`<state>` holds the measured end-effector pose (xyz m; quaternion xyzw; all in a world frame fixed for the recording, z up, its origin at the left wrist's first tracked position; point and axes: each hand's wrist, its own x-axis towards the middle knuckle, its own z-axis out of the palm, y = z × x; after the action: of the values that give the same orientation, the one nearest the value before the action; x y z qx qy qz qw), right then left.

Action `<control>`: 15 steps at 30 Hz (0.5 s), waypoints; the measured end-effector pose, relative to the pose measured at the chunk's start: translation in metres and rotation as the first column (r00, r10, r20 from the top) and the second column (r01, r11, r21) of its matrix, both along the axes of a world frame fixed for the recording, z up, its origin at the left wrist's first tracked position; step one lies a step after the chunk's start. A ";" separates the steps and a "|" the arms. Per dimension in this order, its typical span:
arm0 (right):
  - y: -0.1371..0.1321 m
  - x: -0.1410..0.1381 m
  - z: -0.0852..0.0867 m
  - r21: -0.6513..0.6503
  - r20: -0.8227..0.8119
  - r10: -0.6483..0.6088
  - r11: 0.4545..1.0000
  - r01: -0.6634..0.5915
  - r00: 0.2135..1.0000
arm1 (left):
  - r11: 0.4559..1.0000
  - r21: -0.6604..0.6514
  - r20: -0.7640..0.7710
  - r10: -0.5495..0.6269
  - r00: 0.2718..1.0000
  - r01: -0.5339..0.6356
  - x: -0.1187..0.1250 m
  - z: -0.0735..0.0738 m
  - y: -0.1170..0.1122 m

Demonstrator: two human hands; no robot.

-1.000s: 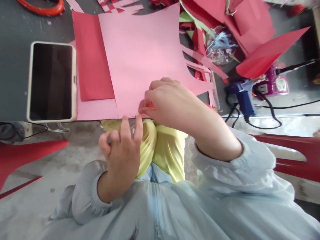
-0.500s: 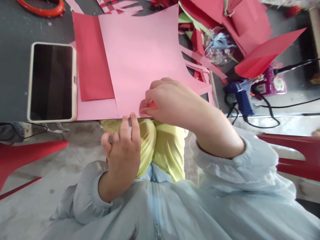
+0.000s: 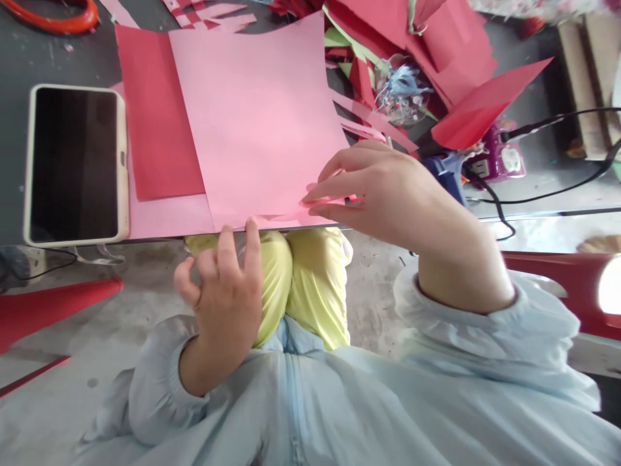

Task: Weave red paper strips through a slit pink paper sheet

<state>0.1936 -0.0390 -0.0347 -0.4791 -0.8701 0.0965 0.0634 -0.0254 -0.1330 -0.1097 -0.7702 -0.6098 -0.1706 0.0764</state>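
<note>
A large light pink sheet of paper (image 3: pixel 252 116) lies at the table's front edge, with a narrow fold along its near side. My left hand (image 3: pixel 220 298) has two outstretched fingertips resting on the sheet's near edge; its other fingers are bent and the thumb is hidden. At the lower right, my right hand (image 3: pixel 373 181) has its thumb and a finger close together on the folded strip. Under the sheet's left side lies a red sheet (image 3: pixel 160 123), and beneath that another pink sheet (image 3: pixel 167 213) shows.
A phone (image 3: pixel 75 165) lies left of the papers, with an orange-red ring-shaped handle (image 3: pixel 58 19) behind it. Paper strips, red sheets (image 3: pixel 451 52) and a bag of beads (image 3: pixel 402 94) crowd the back right. A blue glue gun (image 3: pixel 446 175) and its cord lie beyond my right hand.
My right hand has moved right along the sheet's near edge, and a narrow folded strip now shows there. The left fingertips stay at the edge. The view has shifted slightly.
</note>
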 end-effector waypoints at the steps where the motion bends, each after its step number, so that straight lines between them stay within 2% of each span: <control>1: -0.001 0.001 -0.001 0.019 -0.014 0.007 1.000 -0.006 1.000 | 0.999 0.037 -0.015 0.006 1.000 -0.006 0.001 -0.001 0.000; 5: -0.003 0.002 -0.007 0.026 0.007 -0.002 1.000 0.002 1.000 | 0.993 0.108 -0.009 -0.042 0.999 0.043 0.007 -0.005 -0.002; 10: 0.002 0.002 -0.012 -0.075 -0.022 -0.019 0.997 0.017 1.000 | 0.993 0.073 0.047 -0.100 0.994 0.097 0.008 -0.004 0.001; 15: 0.010 -0.004 -0.008 -0.190 0.036 -0.199 0.961 0.202 0.979 | 0.992 0.065 0.009 -0.104 0.994 0.104 0.006 -0.003 0.003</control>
<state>0.1896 -0.0292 -0.0427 -0.5694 -0.8042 0.1693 0.0192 -0.0191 -0.1300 -0.1124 -0.7970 -0.5635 -0.1985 0.0886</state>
